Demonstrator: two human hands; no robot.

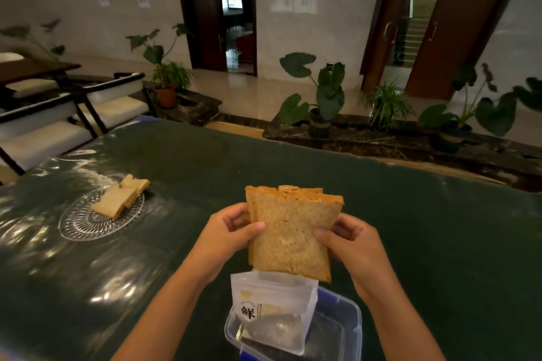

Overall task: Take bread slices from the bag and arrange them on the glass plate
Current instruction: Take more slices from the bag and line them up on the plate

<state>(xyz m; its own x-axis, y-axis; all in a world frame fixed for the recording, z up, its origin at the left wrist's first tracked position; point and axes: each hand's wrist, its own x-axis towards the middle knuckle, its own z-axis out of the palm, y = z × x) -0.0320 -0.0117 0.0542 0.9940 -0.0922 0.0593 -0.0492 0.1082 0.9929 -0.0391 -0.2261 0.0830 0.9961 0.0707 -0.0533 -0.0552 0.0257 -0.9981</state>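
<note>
Two hands hold a small stack of brown bread slices (290, 231) upright above the table, the left hand (225, 239) pinching its left edge and the right hand (352, 246) its right edge, thumbs pressed on the near face and fingers curled behind. Just below them, nearest of all, the white bread bag (271, 312) stands open-topped in a clear plastic box with a blue rim (350, 319), the stack's lower corner just above the bag's mouth. Farther off to the left, the glass plate (85, 224) sits on the dark green table cover (410, 228) with a few slices on it (117, 199), leaning on one another. Potted plants (322, 102) line the ledge beyond.
</note>
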